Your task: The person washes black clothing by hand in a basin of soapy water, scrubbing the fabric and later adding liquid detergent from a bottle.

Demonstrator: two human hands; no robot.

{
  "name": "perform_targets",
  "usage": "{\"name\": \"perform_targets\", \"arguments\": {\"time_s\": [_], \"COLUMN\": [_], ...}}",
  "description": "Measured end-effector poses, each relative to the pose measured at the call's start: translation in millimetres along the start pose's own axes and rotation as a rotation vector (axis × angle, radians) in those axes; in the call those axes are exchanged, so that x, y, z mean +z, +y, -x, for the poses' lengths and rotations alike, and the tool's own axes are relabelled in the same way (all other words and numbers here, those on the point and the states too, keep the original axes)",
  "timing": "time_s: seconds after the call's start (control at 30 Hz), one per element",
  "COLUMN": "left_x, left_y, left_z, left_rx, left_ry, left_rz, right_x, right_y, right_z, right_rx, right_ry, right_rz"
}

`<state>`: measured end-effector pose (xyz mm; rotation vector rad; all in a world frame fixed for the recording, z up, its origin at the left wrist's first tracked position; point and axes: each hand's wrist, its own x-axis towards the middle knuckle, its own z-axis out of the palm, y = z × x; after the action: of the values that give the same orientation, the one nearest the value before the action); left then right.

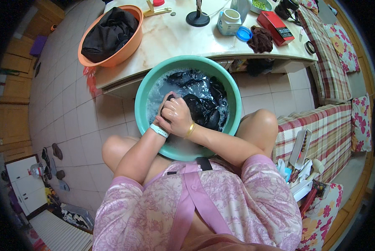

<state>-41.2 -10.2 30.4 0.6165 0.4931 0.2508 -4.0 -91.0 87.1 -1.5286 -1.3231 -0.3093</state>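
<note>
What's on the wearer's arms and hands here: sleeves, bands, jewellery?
Both forearms are bare. Short pink floral sleeves end above the elbows. The left wrist has a white band; the right wrist has a gold bangle. No gloves. The left hand and right hand look wet.

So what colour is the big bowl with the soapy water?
The basin is teal green, with dark wet clothes inside; the head view shows it best.

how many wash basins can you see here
2: a green basin of soapy water and dark clothes between the person's knees, and an orange basin of dark clothes on the table's left end.
</note>
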Motion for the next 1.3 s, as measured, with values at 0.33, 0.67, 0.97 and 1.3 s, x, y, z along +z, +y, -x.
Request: {"name": "perform_targets", "arguments": {"time_s": [0.33, 0.67, 0.97, 1.3], "left_x": [27.0, 27.6, 11.8, 33.1], "left_y": [17.2, 82.9, 110.9, 29.6], "left_z": [22.5, 24.3, 21.2, 7.7], "left_rx": [-0.058, -0.101, 0.497, 0.839], "left_ry": [0.203, -0.142, 0.248, -0.078], "left_rz": [0.079, 0.053, -1.455, -1.966], "right_x": [-3.5, -41.5, -135.3, -91.1], "right_y": [31.8, 106.7, 80.7, 112.3], "right_z": [-3.8, 25.9, -46.4, 0.6], "right_rx": [0.383, 0.523, 0.580, 0.471], "right_ry": [-0.211, -0.906, -0.510, -0.586], "right_rz": [-0.282, 0.057, 0.133, 0.057]}}
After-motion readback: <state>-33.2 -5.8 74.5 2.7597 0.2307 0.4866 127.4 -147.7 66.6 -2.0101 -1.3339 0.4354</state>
